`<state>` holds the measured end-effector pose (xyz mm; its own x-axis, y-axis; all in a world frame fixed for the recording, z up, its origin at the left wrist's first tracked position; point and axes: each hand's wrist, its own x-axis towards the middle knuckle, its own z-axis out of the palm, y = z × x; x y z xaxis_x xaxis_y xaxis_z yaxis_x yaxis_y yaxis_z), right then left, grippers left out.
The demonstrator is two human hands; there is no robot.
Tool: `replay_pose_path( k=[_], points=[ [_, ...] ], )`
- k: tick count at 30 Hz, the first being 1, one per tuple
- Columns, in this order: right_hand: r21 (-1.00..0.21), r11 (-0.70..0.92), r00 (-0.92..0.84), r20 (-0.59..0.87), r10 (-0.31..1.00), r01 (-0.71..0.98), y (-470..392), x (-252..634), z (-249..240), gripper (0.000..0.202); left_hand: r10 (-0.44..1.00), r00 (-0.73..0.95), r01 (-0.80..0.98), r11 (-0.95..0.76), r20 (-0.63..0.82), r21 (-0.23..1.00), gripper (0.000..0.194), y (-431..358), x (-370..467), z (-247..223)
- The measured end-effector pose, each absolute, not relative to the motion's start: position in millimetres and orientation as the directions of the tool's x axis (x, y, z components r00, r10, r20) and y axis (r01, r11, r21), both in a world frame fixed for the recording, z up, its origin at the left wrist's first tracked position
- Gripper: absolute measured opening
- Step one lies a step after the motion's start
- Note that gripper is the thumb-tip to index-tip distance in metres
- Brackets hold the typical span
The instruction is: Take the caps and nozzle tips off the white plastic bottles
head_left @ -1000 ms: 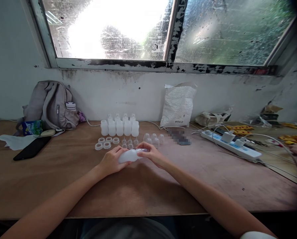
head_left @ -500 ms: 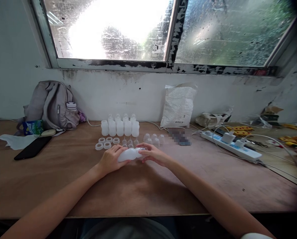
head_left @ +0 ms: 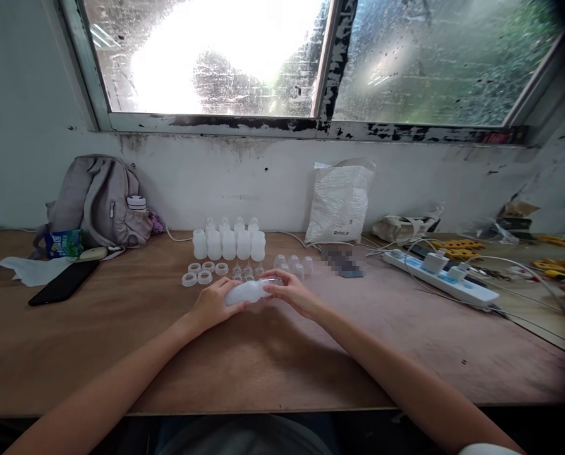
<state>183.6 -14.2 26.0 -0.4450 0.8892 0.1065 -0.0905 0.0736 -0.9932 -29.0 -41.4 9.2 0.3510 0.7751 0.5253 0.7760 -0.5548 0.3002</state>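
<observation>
The left hand (head_left: 213, 302) is gripping a milky-white baby bottle (head_left: 241, 293), its fingers and thumb closing around the body; the right hand (head_left: 292, 293) is pinching the clear dome cap (head_left: 273, 281) at the other end. Both are holding the bottle tilted sideways over the wooden table (head_left: 273, 373) — clear teats (head_left: 237, 270) are standing just behind, screw rings (head_left: 205, 281) lying to their left.

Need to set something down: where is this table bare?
Bare table lies right of the right forearm, in front of the power strip; left of the left forearm, in front of the flat black object; and between the forearms. It's crowded beyond the left hand and right hand, with bottles, rings and clear caps.
</observation>
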Motion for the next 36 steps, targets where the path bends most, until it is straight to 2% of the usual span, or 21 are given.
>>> replay_pose_path(
  k=[3, 6, 8, 14, 17, 20, 26, 31, 36],
  points=[
    [-0.989, 0.134, -0.371, 0.149, 0.916, -0.066, -13.0, 182.9, 23.5, 0.042, 0.820, 0.341, 0.754, -0.531, 0.459, 0.387, 0.038, -39.0, -28.6, 7.5],
    [-0.976, 0.218, -0.391, 0.201, 0.898, -0.001, -14.2, 182.6, 23.3, 0.040, 0.818, 0.363, 0.724, -0.549, 0.446, 0.418, 0.037, -41.0, -28.3, 7.5],
    [-0.964, 0.265, -0.423, 0.232, 0.876, 0.021, -16.5, 181.6, 23.9, 0.037, 0.788, 0.383, 0.723, -0.581, 0.482, 0.375, 0.037, -45.2, -27.3, 9.5],
    [-0.948, 0.317, -0.465, 0.274, 0.842, 0.015, -26.9, 172.2, 19.6, 0.035, 0.657, 0.465, 0.756, -0.643, 0.593, 0.120, 0.042, -58.1, -17.6, 17.5],
    [-0.941, 0.336, -0.448, 0.287, 0.846, 0.032, -31.1, 167.2, 15.4, 0.038, 0.643, 0.482, 0.764, -0.641, 0.596, 0.074, 0.038, -59.6, -13.4, 17.2],
    [-0.963, 0.268, -0.451, 0.246, 0.858, -0.016, -32.6, 165.0, 14.6, 0.042, 0.659, 0.472, 0.774, -0.627, 0.586, 0.083, 0.038, -58.9, -13.0, 15.1],
    [-0.998, 0.048, -0.514, 0.063, 0.856, -0.042, -30.4, 166.5, 15.5, 0.035, 0.673, 0.500, 0.755, -0.647, 0.545, 0.106, 0.036, -58.7, -16.3, 16.5],
    [-0.999, -0.002, -0.511, 0.016, 0.860, -0.034, -29.2, 168.2, 15.0, 0.037, 0.674, 0.531, 0.731, -0.671, 0.514, 0.124, 0.035, -59.9, -17.1, 19.7],
    [-0.996, -0.065, -0.590, -0.091, 0.802, 0.065, -30.9, 169.3, 16.9, 0.042, 0.678, 0.544, 0.733, -0.671, 0.495, 0.114, 0.036, -58.0, -18.7, 17.6]
  ],
)
